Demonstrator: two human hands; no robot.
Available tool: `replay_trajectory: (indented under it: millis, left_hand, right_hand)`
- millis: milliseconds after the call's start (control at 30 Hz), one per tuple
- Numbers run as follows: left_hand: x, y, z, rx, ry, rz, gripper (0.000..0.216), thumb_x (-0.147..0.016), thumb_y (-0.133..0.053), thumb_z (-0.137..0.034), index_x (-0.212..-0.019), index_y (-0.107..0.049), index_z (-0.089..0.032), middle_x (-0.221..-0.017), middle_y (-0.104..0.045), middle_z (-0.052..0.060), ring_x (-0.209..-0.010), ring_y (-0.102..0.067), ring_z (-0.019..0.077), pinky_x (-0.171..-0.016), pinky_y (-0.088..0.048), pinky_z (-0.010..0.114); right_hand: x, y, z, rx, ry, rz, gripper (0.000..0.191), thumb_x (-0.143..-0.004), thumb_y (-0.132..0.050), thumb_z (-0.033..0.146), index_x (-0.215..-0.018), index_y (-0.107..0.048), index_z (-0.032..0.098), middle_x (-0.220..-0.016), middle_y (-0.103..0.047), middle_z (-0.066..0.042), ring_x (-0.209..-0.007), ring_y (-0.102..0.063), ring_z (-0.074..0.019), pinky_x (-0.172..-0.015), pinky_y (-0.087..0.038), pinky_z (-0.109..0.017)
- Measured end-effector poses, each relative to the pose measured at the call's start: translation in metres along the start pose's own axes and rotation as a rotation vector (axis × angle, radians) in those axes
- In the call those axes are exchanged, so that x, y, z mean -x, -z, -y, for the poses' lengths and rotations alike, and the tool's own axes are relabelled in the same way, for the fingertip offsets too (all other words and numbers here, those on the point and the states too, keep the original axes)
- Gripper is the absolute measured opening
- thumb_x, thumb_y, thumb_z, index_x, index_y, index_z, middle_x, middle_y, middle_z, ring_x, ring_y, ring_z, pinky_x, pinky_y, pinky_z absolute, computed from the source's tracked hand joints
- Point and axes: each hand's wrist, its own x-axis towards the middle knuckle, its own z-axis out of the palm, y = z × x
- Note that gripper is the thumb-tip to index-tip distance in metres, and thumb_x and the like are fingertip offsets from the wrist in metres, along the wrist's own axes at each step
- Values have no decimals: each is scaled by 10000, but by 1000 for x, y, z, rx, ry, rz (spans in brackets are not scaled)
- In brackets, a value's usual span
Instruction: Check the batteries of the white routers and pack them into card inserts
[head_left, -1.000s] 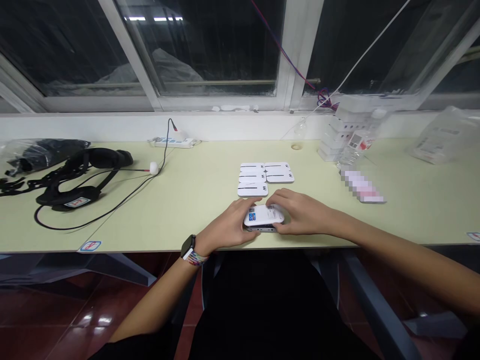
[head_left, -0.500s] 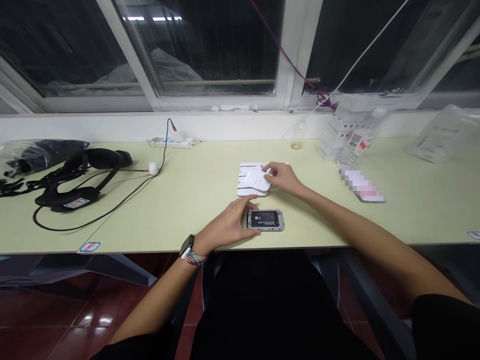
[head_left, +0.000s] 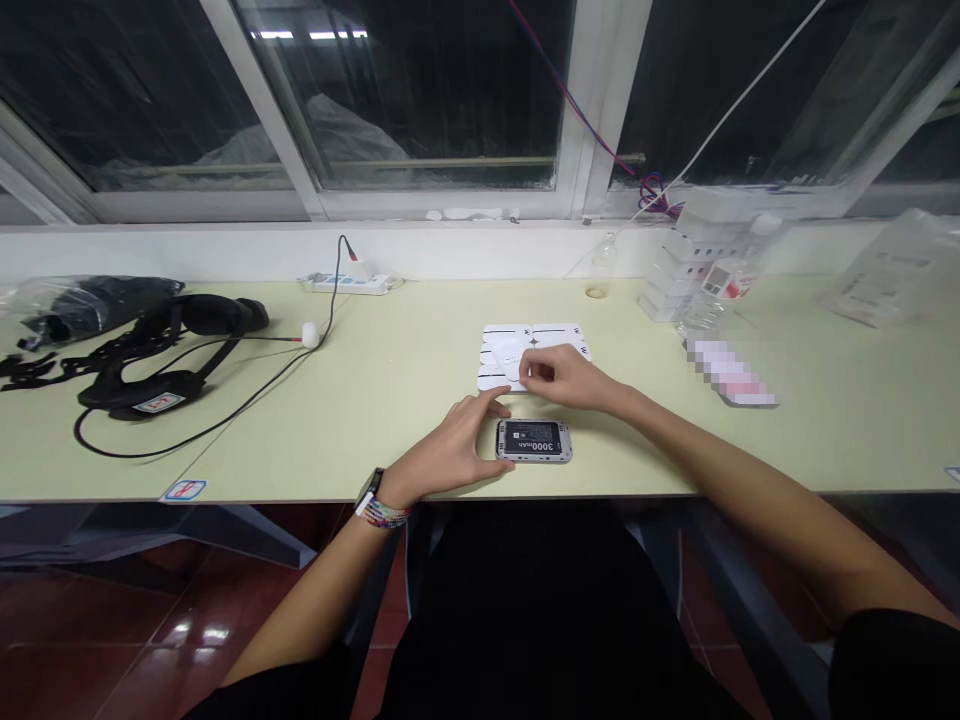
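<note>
A small flat grey device [head_left: 568, 441] with a black 3000mAh battery [head_left: 531, 437] lies on the table near its front edge. My left hand [head_left: 456, 447] cups its left end, the thumb along the near edge and the fingers at the far edge. Behind the device lies a white card-like mat [head_left: 559, 335] with black lines and marks. A thin white cover-like piece [head_left: 508, 358] rests on the mat's left half. Beside this piece, over the mat, my right hand [head_left: 564, 376] is closed with thumb and fingers pinched. Whatever is in the pinch is hidden.
On the left lie a black headset [head_left: 187, 340] with a cable and a plastic bag [head_left: 105, 305]. A power strip [head_left: 349, 284] sits by the wall. To the right are a glass bottle [head_left: 598, 270], stacked white boxes [head_left: 667, 275], a plastic bottle [head_left: 724, 280] and a blurred-out item [head_left: 727, 372].
My right hand has come nearer and its fingers have curled in, so more of the mat shows. The white piece has shifted on the mat. My left hand has moved very little.
</note>
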Motion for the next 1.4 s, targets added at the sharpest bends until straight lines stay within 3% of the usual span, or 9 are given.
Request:
replay_trajectory:
  millis: [100, 167, 333, 533, 1000, 1133, 1267, 1400]
  left_hand:
    - [2, 2, 4, 5, 25, -2, 949, -896, -833, -310, -1693, -320, -338, -1528, -606, 124, -1474, -559, 363, -1247, -448, 573]
    - [2, 3, 5, 6, 53, 2, 946, -906, -830, -333, -1695, -308, -342, -1568, -566, 133, -1505, -527, 369, -1245, -448, 566]
    - [1, 4, 4, 26, 76, 8, 953, -899, -843, -350, -1683, -302, -344, -1521, -603, 123, -1478, -542, 361, -1223, -454, 561]
    - [1, 5, 5, 12, 80, -21, 968, -868, -871, -347, -1669, -327, -346, -1511, -621, 127, -1442, -564, 388, -1166, -490, 572]
    - [0, 8, -3, 24, 152, 7, 969, -851, -875, -394, -1657, -337, -362, -1501, -629, 111, -1487, -497, 439, -1194, -446, 614]
    - [0, 8, -4, 24, 145, -1, 924, -853, -874, -410, -1631, -379, -370, -1594, -556, 102, -1507, -480, 439, -1187, -465, 598]
    - [0, 7, -2, 25, 140, -18, 873, -842, -882, -427, -1589, -437, -344, -1567, -562, 108, -1495, -488, 444, -1186, -469, 604]
    - [-1, 7, -2, 37, 147, -4, 960, -841, -886, -396, -1644, -360, -355, -1514, -599, 111, -1477, -507, 430, -1200, -448, 614]
  right_hand:
    - [13, -7, 19, 26, 179, 229, 102, -908, -594, 163, -945, -681, 202, -769, -637, 24, -695, -554, -141, -680, -361, -278]
    - [17, -13, 28, 104, 254, 304, 115, -910, -583, 134, -945, -672, 199, -823, -654, 11, -703, -539, -137, -670, -342, -277]
    - [13, -24, 35, 250, 326, 335, 128, -908, -540, 92, -888, -614, 195, -922, -657, -8, -683, -472, -128, -626, -286, -291]
    - [3, -26, 39, 277, 343, 386, 120, -859, -570, 115, -787, -545, 208, -832, -614, 13, -630, -402, -119, -618, -257, -307]
    - [-4, -33, 31, 203, 408, 343, 199, -761, -577, 108, -720, -423, 227, -745, -525, 39, -632, -398, -126, -610, -271, -308]
    - [-6, -25, 34, 150, 408, 293, 211, -755, -562, 103, -711, -400, 232, -775, -550, 27, -670, -433, -134, -625, -293, -304]
    - [-4, -12, 35, 78, 397, 159, 127, -824, -546, 112, -840, -603, 224, -821, -606, 22, -694, -497, -135, -660, -351, -287]
    - [12, -10, 32, 191, 367, 104, 162, -925, -629, 212, -1011, -765, 224, -976, -697, -28, -753, -577, -155, -679, -381, -294]
